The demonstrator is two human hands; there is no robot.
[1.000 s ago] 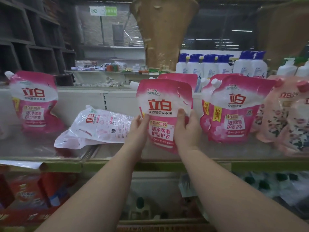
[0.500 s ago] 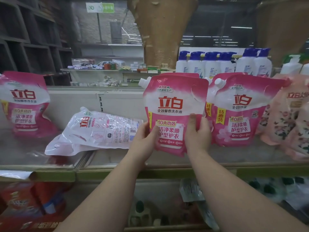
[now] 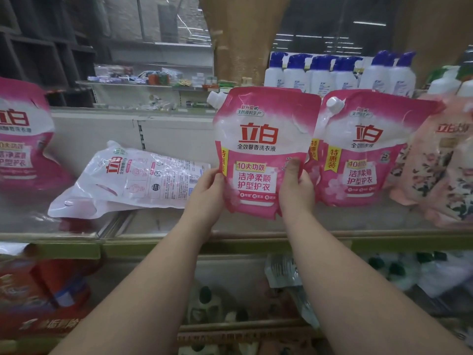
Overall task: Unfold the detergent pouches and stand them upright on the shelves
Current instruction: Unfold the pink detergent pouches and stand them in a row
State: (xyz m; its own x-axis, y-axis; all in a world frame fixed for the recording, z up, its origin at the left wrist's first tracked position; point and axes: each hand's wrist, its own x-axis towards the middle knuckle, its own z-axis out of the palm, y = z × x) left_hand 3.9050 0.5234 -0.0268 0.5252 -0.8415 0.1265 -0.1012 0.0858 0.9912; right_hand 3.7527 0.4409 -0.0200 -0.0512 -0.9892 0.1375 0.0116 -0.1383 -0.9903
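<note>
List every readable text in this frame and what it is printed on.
Held pouch, gripped by the left hand and right hand:
"立白"
"全效馨香洗衣液"
"10大功效"
"洁净柔顺 护型护衣"
Upright pouch to its right: "立白", "特惠装"
Lying white pouch: "立白"; fine print too small.
Bottle labels behind: blurred.

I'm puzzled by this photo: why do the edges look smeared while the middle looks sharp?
Head view: the held pouch is crisp, its print readable; the pouch at the left edge and the floral pouch at right blur and stretch, typical of a wide-angle lens; glare streaks the lying white pouch.
</note>
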